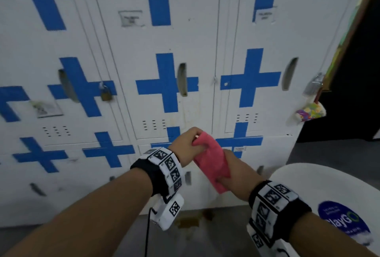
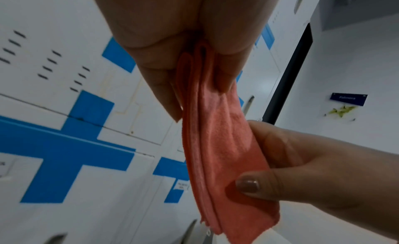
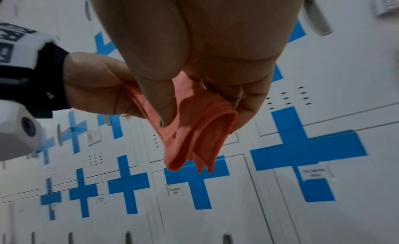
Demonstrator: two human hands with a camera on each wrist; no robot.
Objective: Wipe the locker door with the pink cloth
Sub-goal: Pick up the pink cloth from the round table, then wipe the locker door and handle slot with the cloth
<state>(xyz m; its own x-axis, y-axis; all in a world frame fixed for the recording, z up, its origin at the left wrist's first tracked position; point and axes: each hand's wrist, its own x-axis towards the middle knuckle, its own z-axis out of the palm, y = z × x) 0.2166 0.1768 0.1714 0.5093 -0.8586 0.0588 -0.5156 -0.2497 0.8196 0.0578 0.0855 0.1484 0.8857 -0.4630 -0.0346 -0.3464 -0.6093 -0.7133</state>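
Observation:
A folded pink cloth (image 1: 211,160) is stretched between both my hands, a little in front of the lockers. My left hand (image 1: 186,147) pinches its upper end (image 2: 200,73); my right hand (image 1: 232,176) pinches the lower end, thumb on top (image 2: 248,185). In the right wrist view the cloth (image 3: 194,133) hangs folded from my right fingers, with the left hand (image 3: 101,94) gripping it behind. The middle locker door (image 1: 160,55), white with a blue cross and faint brownish streaks, stands straight ahead. The cloth does not touch any door.
White lockers with blue crosses fill the wall. A brass padlock (image 1: 106,94) hangs on the left door, a silver padlock (image 1: 313,86) and a colourful pouch (image 1: 311,111) on the right one. A white round table (image 1: 320,191) sits at lower right. A brown stain (image 1: 191,221) marks the floor.

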